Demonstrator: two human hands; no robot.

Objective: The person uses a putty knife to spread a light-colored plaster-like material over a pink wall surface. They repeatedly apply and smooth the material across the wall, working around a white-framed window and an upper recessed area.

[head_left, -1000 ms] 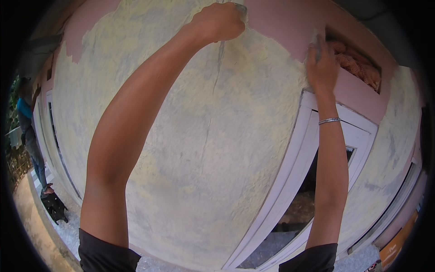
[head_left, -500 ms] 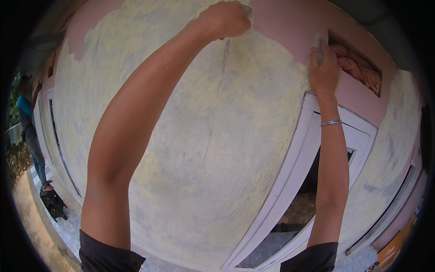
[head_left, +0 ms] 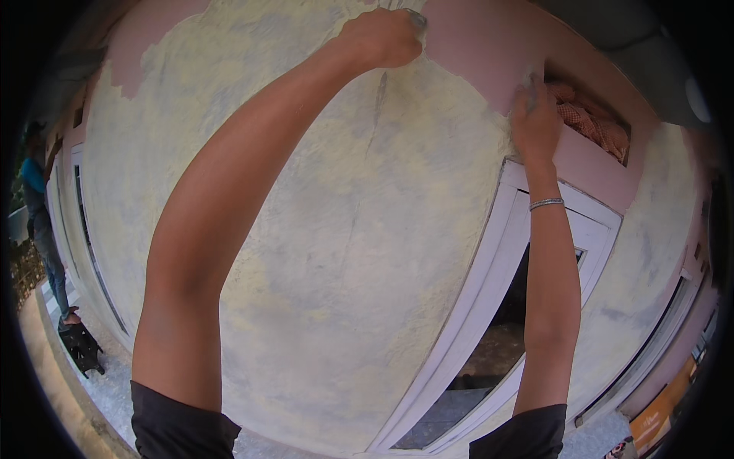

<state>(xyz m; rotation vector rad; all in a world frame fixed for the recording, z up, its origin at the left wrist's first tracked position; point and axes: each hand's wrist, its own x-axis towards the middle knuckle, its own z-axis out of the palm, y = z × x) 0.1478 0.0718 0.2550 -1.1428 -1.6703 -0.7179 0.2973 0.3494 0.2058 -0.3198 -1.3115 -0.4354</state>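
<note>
High on the wall (head_left: 329,245), where patchy cream-grey coating meets pink paint, my left hand (head_left: 382,40) is closed in a fist. A small greyish piece shows at its upper edge; what it is I cannot make out. My right hand (head_left: 537,128), with a silvery bracelet at the wrist, is raised to the pink strip between the coating and a recessed wall opening (head_left: 585,118). Its fingers are bent around something greyish, blurred and too small to name. Reddish netted or patterned cloth (head_left: 592,126) is stuffed into that opening.
Below my right hand stands a white-framed window (head_left: 466,283) with dark glass. At far left another person (head_left: 42,206) stands on a black stool (head_left: 80,348), one arm raised to the wall. An orange panel (head_left: 657,413) leans at the lower right.
The view has shifted slightly, so wall and window sit further left. My right hand has come a little lower and its fingers are more bent. The left fist stays at nearly the same spot.
</note>
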